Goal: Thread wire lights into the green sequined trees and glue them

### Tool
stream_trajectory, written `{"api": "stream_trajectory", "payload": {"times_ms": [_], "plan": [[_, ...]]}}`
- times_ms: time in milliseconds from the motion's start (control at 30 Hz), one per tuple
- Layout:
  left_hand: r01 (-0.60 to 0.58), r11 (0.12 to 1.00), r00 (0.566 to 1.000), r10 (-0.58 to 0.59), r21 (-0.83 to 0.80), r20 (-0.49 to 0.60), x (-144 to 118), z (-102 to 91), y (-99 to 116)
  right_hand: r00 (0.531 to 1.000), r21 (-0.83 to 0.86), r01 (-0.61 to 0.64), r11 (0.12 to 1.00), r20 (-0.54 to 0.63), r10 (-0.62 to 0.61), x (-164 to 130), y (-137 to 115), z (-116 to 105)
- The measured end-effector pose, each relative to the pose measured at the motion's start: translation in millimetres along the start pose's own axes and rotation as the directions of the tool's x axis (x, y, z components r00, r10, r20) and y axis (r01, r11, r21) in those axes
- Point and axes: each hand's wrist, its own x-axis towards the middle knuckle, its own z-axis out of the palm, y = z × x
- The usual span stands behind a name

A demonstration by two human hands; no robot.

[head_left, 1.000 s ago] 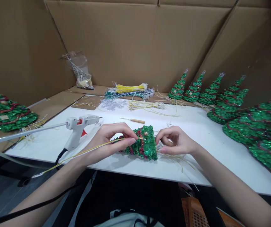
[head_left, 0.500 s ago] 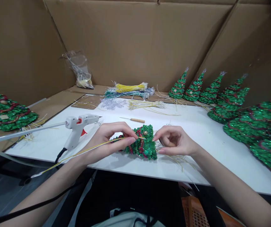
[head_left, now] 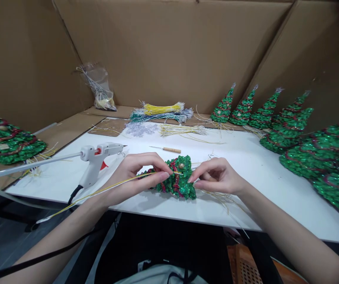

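A small green decorative Christmas tree with red garland and a gold ball lies on its side on the white tabletop, its tip to the left under my left hand. My left hand pinches a pair of thin yellow and white wires; their ends poke out over the tree, and the rest trails back along my forearm. At the tree's wide base, my right hand has thumb and fingertips drawn close together by the foliage; whatever they hold is too small to make out. Loose pale wires spread from the base beneath that hand.
A white hot glue gun with a long glue stick stands left of my hands. Beyond the tree lie a wooden-handled awl and wire bundles. Finished-looking trees line the right edge; another tree stands left.
My right hand has moved slightly left to the tree's base, and its thumb and fingers have come closer together. My left hand keeps its pinch on the wires.
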Motion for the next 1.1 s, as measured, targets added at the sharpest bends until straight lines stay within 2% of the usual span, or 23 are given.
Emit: {"api": "stream_trajectory", "payload": {"times_ms": [333,667,900,1100], "plan": [[-0.007,1.000,1.000,0.007,-0.003,-0.009,0.5,0.4,-1.5,0.998,0.044,0.037,0.998,-0.058,-0.034,-0.7,3.1,-1.5],[-0.012,1.000,1.000,0.012,-0.023,-0.008,-0.4,-1.8,-0.6,0.993,0.061,0.010,0.998,-0.122,-0.002,-3.4,9.8,-8.8],[0.016,1.000,1.000,-0.016,-0.026,-0.002,-0.6,-4.0,5.0,0.994,-0.049,-0.030,0.998,-0.102,0.025,-5.8,7.8,-15.2],[0.015,1.000,1.000,-0.015,-0.015,-0.010,-0.7,-3.4,3.1,1.000,-0.114,0.001,0.994,0.025,0.002,-5.2,2.9,-18.3]]}}
